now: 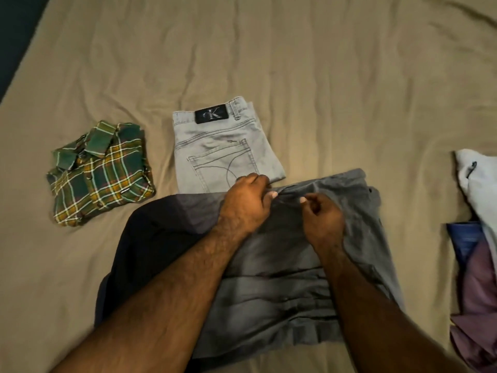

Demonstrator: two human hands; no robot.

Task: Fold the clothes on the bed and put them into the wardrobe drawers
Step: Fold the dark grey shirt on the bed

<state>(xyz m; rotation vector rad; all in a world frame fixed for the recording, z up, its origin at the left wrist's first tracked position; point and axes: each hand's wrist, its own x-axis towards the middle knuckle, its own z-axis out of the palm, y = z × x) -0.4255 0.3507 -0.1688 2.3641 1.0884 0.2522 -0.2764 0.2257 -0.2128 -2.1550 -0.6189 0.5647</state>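
Note:
A dark grey garment (290, 278) lies spread on the bed right in front of me, its left part in shadow. My left hand (247, 203) pinches its far edge with curled fingers and thumb. My right hand (322, 219), just to the right, has its fingers curled over the same edge and pinches the cloth. Beyond them lie folded light grey jeans (220, 146) with a black label. A folded green and yellow plaid shirt (99, 173) sits to the left of the jeans.
The tan bedsheet (295, 63) covers the bed, wrinkled. At the right edge lies a pile of unfolded clothes: a white piece (478, 179), a blue one (465, 240) and a purple one (478, 305). The bed's dark left edge (13, 36) shows at top left.

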